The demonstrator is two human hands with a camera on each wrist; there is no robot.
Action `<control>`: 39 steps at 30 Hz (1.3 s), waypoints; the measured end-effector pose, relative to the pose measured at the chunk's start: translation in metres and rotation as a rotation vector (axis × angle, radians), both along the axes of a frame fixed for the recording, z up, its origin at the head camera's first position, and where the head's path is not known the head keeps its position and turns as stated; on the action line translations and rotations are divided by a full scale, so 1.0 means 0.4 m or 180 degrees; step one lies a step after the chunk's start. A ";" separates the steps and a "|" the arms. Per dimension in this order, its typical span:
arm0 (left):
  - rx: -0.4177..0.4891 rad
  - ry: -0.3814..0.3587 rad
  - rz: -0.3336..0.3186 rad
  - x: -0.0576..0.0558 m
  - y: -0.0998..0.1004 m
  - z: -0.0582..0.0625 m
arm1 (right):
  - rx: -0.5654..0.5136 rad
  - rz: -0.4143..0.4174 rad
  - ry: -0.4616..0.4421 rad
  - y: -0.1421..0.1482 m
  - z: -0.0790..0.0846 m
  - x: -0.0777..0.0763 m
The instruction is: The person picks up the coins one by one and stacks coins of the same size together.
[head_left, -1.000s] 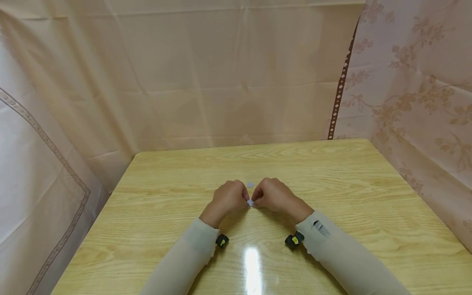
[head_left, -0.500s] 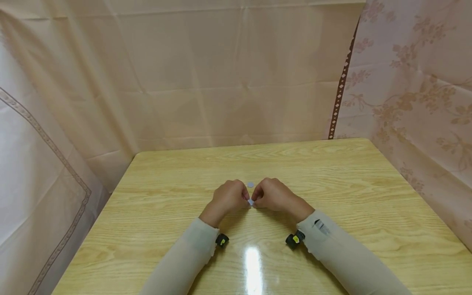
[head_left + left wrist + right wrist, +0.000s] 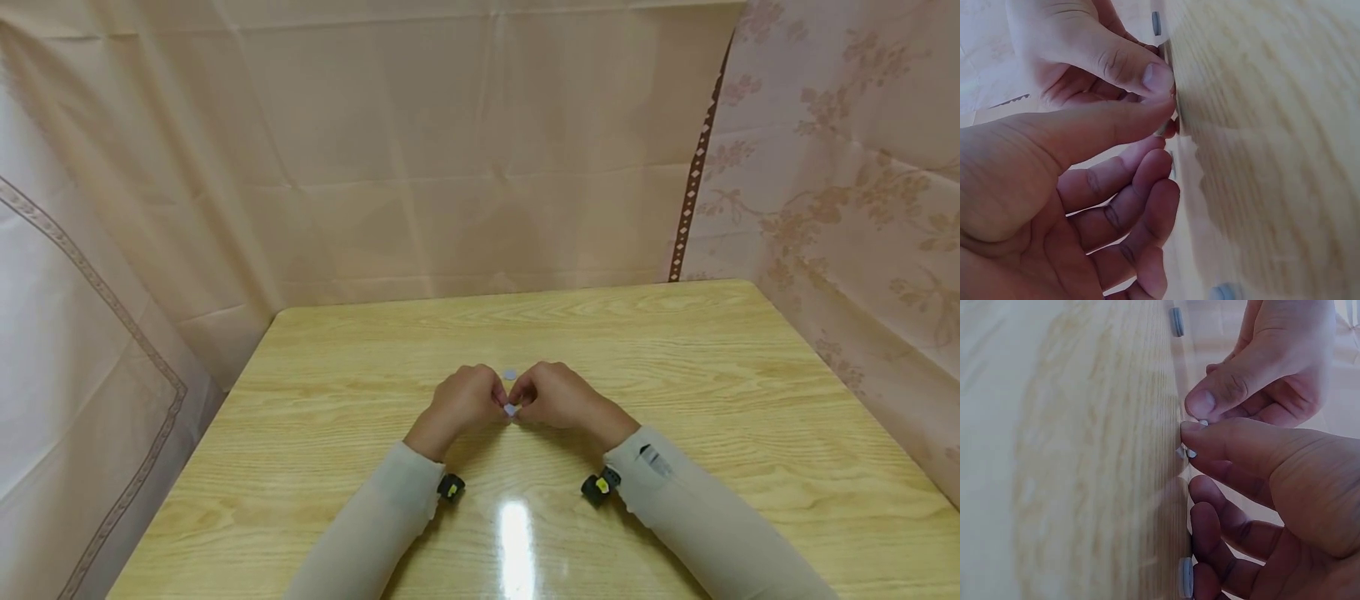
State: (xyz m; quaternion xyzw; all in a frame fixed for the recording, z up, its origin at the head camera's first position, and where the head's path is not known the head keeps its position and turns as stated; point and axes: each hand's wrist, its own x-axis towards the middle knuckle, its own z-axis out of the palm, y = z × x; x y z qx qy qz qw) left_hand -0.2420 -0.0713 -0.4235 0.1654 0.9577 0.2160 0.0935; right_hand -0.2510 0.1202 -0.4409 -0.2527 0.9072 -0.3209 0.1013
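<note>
Near the middle of the wooden table (image 3: 345, 358), the left hand (image 3: 468, 397) and right hand (image 3: 561, 397) together pinch a small whitish piece (image 3: 511, 410); a pale disc (image 3: 510, 375) lies flat just beyond them.

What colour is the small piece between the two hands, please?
The small piece is whitish, seen best in the head view.

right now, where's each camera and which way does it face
Head: on the person's head, facing forward and down at the table; both sleeves, left hand and right hand show.
Left wrist: on that wrist, facing the left hand up close, right hand beyond.
Right wrist: on that wrist, facing the right hand up close, left hand beyond.
Both wrist views share both hands and the table.
</note>
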 end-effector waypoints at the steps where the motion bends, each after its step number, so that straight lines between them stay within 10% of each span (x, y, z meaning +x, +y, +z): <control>1: -0.0013 0.0012 -0.0001 0.000 -0.004 0.003 | -0.0007 0.0000 -0.0012 -0.001 -0.001 0.000; 19: 0.0151 -0.0151 0.0170 0.031 -0.161 0.015 | -0.0057 -0.0094 -0.0171 -0.006 0.001 0.003; 39: 0.0109 -0.0096 0.0010 0.050 -0.186 0.005 | 0.0000 -0.0131 -0.0111 -0.008 0.009 0.015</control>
